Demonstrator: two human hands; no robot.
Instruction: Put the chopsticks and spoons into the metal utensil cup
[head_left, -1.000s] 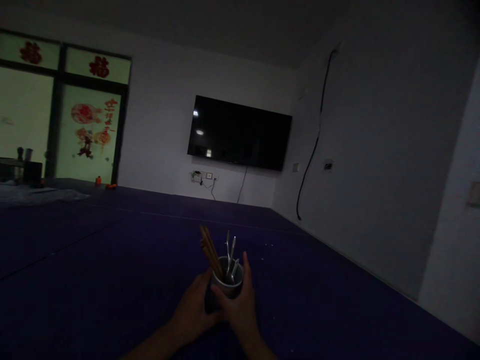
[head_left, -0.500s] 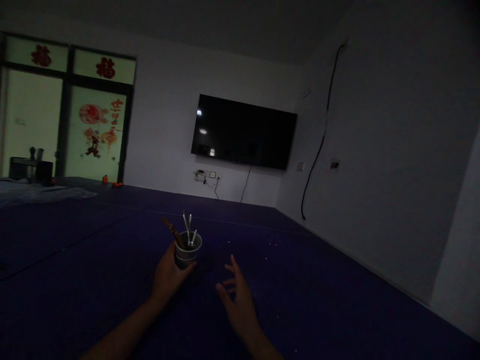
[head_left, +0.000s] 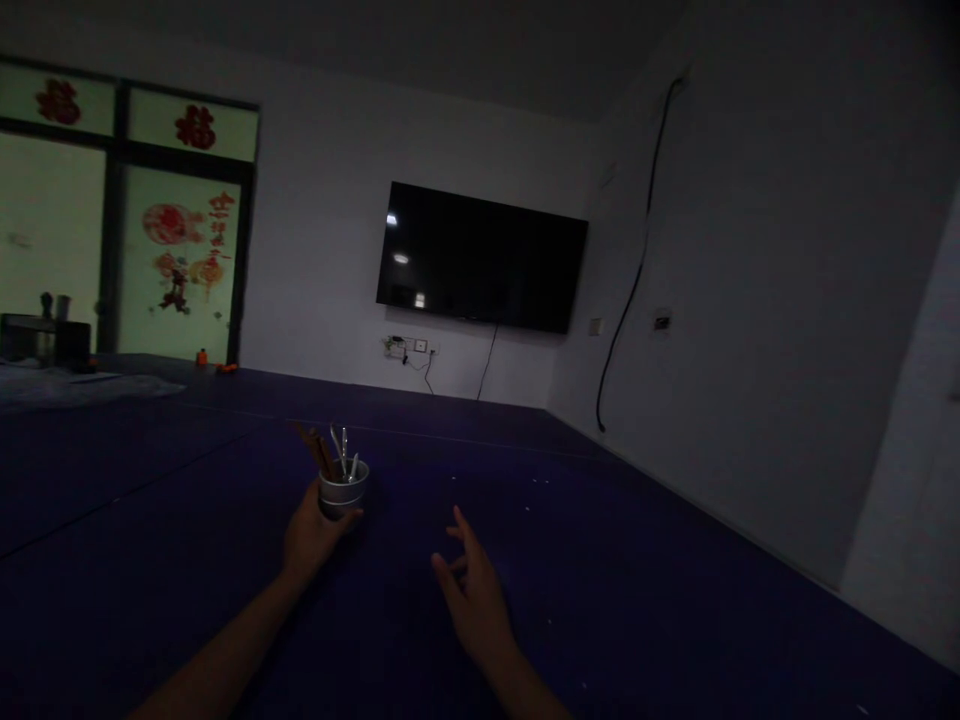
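Observation:
My left hand (head_left: pixel 313 535) is wrapped round a grey cup (head_left: pixel 345 496), with the thumb along its near side. Brown wooden utensils (head_left: pixel 319 452), perhaps chopsticks, lean out of the cup to the left. Beside them in the cup stand metal spoons (head_left: pixel 343 452), their handles pointing up. To the right, apart from the cup, my right hand (head_left: pixel 474 590) hovers over the dark purple surface (head_left: pixel 420 630) with its fingers spread and nothing in them. Whether the cup's base touches the surface I cannot tell.
A black television (head_left: pixel 484 258) hangs on the far wall. Small white bits (head_left: pixel 536 481) lie on the surface to the right. Clear plastic sheeting (head_left: pixel 90 388) and a dark box-like stand (head_left: pixel 46 340) are at the far left, with small orange things (head_left: pixel 202 357) near the door.
My left hand has carried the cup with its utensils to the left, away from my right hand. My right hand stays open in nearly the same place. The view has shifted slightly.

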